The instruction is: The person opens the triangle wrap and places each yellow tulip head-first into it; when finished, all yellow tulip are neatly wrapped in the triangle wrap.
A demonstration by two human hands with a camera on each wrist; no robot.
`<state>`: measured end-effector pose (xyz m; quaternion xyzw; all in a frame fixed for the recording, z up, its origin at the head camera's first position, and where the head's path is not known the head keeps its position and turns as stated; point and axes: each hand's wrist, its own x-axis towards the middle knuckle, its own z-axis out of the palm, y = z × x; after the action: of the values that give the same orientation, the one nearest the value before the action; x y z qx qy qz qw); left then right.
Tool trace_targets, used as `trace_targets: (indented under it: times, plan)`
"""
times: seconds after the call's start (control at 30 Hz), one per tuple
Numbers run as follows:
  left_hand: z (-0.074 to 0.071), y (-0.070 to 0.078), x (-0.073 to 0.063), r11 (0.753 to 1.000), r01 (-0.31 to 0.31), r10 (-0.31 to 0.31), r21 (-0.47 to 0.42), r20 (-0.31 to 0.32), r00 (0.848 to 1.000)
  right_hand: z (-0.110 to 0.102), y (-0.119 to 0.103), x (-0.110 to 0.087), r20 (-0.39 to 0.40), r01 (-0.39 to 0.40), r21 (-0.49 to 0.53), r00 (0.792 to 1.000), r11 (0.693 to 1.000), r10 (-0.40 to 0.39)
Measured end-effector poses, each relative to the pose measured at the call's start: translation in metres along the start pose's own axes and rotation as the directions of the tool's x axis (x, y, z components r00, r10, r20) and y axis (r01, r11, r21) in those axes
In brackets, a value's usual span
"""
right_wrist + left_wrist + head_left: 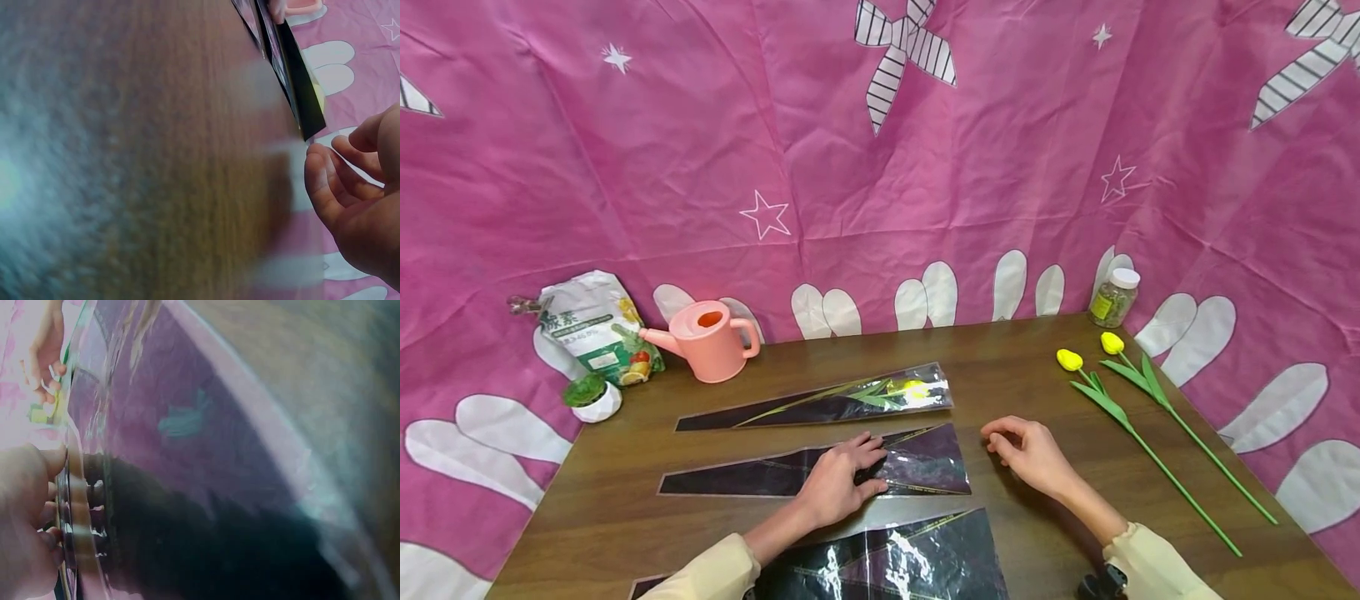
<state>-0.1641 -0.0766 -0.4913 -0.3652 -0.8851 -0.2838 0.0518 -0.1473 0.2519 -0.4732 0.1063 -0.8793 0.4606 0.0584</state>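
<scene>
My left hand rests on the middle one of three dark, clear-fronted flower sleeves, its fingers spread over the plastic. Just past the wide end of that sleeve, my right hand hovers close over the table with loosely bent fingers and holds nothing. In the right wrist view its fingertips appear beside a sleeve corner. Behind the middle sleeve lies another sleeve with a yellow tulip inside. The nearest sleeve is partly covered by my left forearm.
Two yellow tulips with long green stems lie on the right of the wooden table. At the back stand a pink watering can, a white bag, a small potted plant and a white-lidded jar.
</scene>
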Motion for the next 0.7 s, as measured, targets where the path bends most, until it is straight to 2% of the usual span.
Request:
trace_targets:
  times: [0.43, 0.7]
  plan:
    - [0.009, -0.002, 0.0, 1.0, 0.007, -0.007, 0.002, -0.078, 0.997, 0.002, 0.003, 0.001, -0.011, 0.003, 0.009, 1.0, 1.0, -0.003]
    - [0.014, -0.001, -0.002, 0.999, -0.002, -0.001, -0.035, -0.094, 0.996, 0.001, 0.002, 0.0, -0.02, -0.008, 0.007, 1.0, 1.0, 0.008]
